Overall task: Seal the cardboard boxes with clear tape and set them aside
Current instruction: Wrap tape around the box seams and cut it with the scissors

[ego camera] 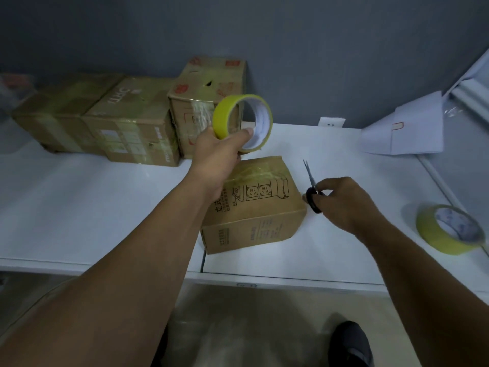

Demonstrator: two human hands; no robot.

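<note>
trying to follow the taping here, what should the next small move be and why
Probably lay the scissors down on the table. The front box already has tape across its top, the left hand holds the tape roll lifted clear of it, and the right hand needs freeing to move the box over to the taped boxes at the back left.

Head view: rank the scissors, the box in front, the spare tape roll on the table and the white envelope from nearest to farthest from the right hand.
1. Scissors: held in the right hand.
2. Box in front: just left of that hand.
3. Spare tape roll: lying on the table to its right.
4. White envelope: far right, toward the wall.
</note>
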